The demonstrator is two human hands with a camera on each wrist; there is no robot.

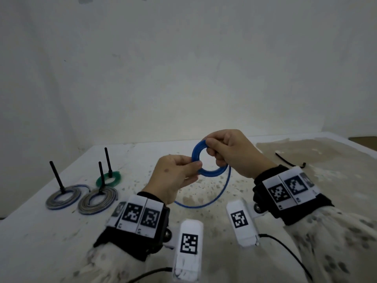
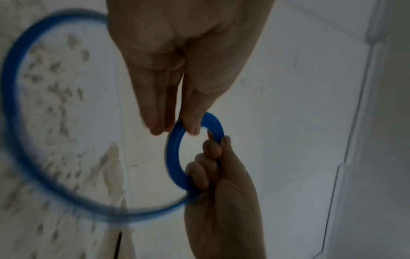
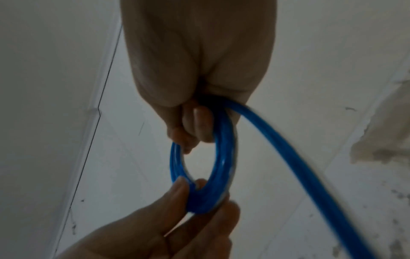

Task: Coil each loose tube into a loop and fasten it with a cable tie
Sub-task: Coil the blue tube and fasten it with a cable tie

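A blue tube (image 1: 210, 172) is wound into a small coil held upright above the table between both hands. My left hand (image 1: 179, 172) pinches the coil's near-left rim with thumb and fingers (image 2: 190, 122). My right hand (image 1: 226, 150) grips the far-right rim, fingers (image 3: 199, 122) curled through the ring. The loose tail of the tube (image 1: 204, 203) hangs from the coil and loops down onto the table under my hands. In the wrist views the blue coil (image 2: 173, 157) (image 3: 224, 166) shows several turns side by side. A black cable tie (image 1: 289, 161) lies on the table at the right.
Three coiled tubes lie at the left, each with an upright black cable tie: a grey-blue coil (image 1: 62, 198), a grey coil (image 1: 98, 200) and a green coil (image 1: 109, 178). The white table (image 1: 51, 242) is stained; a white wall stands behind it.
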